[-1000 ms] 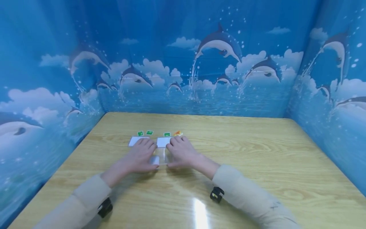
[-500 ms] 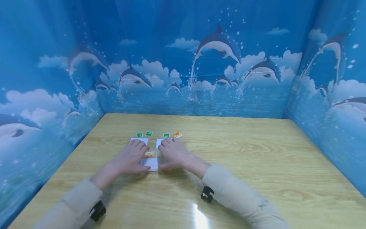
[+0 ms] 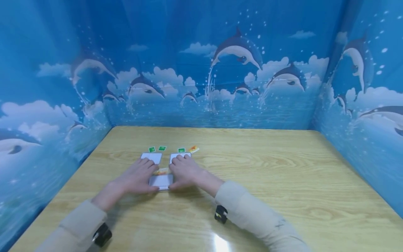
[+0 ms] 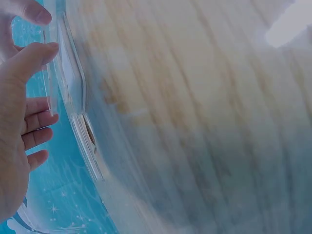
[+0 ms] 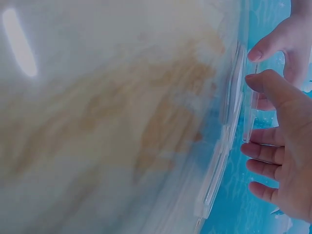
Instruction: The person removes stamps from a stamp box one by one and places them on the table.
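Observation:
In the head view, my left hand (image 3: 136, 177) and right hand (image 3: 186, 172) hold opposite sides of a clear, flat plastic panel (image 4: 51, 90), thumbs on the near edge and fingers at the far edge. Its edge also shows between thumb and fingers in the right wrist view. Right by it lies a white rectangular piece (image 3: 161, 181), visible between my hands. Just behind that piece is an orange printed card (image 3: 161, 172). How far the panel stands above the white piece is hard to tell.
Two more white pieces lie behind, one left (image 3: 151, 157) and one right (image 3: 176, 155), partly behind my fingers. Farther back are green cards (image 3: 162, 148) and an orange-and-white card (image 3: 193, 149). A dolphin-print curtain (image 3: 214, 108) borders the wooden table (image 3: 267, 168).
Both hands have moved left together with the clear panel, from right of the front white piece to over or beside it. More of that piece and the orange card now shows.

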Motion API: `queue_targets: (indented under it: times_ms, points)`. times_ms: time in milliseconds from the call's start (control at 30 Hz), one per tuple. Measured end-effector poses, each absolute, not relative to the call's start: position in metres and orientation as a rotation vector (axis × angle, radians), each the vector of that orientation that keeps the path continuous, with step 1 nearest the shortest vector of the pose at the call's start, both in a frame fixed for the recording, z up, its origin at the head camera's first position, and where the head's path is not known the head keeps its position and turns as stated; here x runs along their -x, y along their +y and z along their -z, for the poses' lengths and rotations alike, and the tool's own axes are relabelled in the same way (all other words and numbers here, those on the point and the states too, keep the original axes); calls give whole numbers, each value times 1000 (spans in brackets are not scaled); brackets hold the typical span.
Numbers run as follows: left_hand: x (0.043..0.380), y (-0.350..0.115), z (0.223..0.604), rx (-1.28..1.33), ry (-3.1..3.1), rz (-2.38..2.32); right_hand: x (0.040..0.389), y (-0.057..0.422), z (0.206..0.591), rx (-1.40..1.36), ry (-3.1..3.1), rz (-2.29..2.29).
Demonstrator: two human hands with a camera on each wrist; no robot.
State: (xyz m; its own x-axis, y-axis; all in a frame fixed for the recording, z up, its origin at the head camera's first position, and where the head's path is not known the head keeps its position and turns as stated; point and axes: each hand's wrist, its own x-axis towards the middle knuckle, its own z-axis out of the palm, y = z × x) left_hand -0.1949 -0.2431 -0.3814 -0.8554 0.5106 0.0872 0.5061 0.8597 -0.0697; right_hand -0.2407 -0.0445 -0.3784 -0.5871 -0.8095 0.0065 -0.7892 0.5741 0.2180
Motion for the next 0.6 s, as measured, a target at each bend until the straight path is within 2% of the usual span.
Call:
queue_targets:
  times_ms: [600]
  points:
    - [191,-248,383,803,-2983,-72,240,-50,381,-1441,-2757,244]
